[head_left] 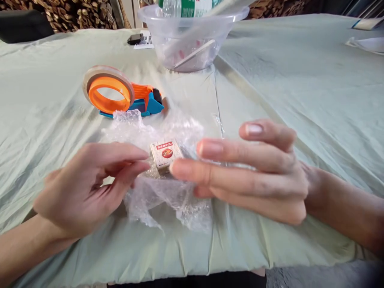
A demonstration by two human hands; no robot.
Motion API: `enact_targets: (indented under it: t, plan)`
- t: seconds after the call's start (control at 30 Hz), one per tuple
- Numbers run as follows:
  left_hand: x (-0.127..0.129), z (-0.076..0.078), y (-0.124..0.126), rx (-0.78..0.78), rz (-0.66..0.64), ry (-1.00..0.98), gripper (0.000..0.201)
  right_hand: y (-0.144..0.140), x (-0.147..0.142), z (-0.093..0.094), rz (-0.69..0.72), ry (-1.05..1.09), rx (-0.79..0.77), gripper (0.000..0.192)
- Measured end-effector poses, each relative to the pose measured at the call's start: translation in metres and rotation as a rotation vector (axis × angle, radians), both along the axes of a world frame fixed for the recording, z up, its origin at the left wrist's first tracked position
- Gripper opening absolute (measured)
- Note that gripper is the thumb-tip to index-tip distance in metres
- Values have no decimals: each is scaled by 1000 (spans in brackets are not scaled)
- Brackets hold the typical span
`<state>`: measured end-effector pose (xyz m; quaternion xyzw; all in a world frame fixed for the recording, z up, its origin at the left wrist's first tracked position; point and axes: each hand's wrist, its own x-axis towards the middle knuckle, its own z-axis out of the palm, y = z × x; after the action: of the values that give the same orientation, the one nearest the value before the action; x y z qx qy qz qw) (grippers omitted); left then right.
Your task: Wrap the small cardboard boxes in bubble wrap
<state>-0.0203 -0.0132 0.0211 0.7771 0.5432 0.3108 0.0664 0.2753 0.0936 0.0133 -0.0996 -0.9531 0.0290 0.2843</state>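
Note:
A small white box (165, 154) with a red label and a round red picture lies on a crumpled sheet of clear bubble wrap (171, 196). The wrap spreads out behind and in front of it. At the box's left, my left hand (90, 184) has thumb and forefinger pinched together over the wrap. What those fingertips hold, if anything, is hidden. From the right, my right hand (252, 172) reaches across with fingers stretched and apart, holding nothing visible. Its forefinger tip overlaps the box's lower right corner; I cannot tell whether it touches.
Behind the wrap stands an orange and blue tape dispenser (147, 98) with a roll of tape. Farther back, a clear plastic basin (192, 44) holds a bottle (195, 7). A small black object (135, 39) lies beside it on the pale green tablecloth (288, 80).

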Motion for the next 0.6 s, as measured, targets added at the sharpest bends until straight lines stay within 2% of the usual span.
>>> enact_targets:
  t: [0.07, 0.17, 0.27, 0.33, 0.4, 0.47, 0.5, 0.6]
  plan:
    - [3, -5, 5, 12, 93, -139, 20, -3, -1, -1, -2, 23, -31, 34]
    - [4, -12, 9, 38, 56, -189, 23, -5, -3, -2, 41, 67, -18, 26]
    - [1, -14, 13, -13, 43, 1, 46, -3, -6, -3, 89, 133, 11, 24]
    - [-1, -14, 16, -41, 28, 181, 61, 2, -9, -5, 63, 171, -52, 25]
    - [0, -14, 18, -38, -26, 298, 71, 8, -13, -9, 26, 150, -131, 38]
    - [1, -15, 19, -34, -77, 334, 76, 14, -16, -14, 29, 88, -153, 59]
    - [3, -16, 19, -39, -84, 329, 79, 16, -18, -16, 26, 69, -154, 62]
    - [10, -20, 19, -101, -73, 252, 89, 19, -20, -20, 8, 100, -203, 54]
